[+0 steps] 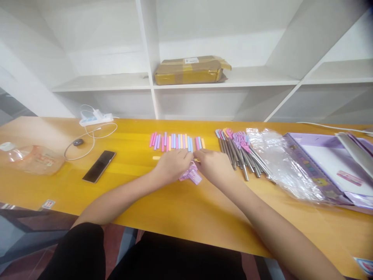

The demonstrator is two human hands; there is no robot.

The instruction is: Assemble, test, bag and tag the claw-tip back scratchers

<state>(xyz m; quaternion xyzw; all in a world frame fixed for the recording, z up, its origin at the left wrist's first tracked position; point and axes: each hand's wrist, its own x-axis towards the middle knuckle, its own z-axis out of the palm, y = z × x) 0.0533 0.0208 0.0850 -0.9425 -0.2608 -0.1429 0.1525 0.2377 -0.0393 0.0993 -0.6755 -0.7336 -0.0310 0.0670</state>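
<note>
My left hand (174, 165) is closed around a thin yellow stick (156, 158), whose end pokes out to the left. Close beside it, my right hand (211, 164) has its fingers pinched together at a small piece, mostly hidden between the two hands. Just below the fingertips lie small clear purple-pink packets (192, 174) on the table. Behind my hands is a row of short pink, purple, blue and yellow tubes (176, 141). To the right of my right hand is a pile of metal-rod back scratchers (240, 149) with coloured hand-shaped heads.
Clear plastic bags (279, 163) and a purple open box (326, 167) are at the right. A phone (99, 166), a cable with a power strip (96, 118) and a plastic bottle (35, 158) are at the left. A taped carton (190, 70) rests on the white shelf (116, 81).
</note>
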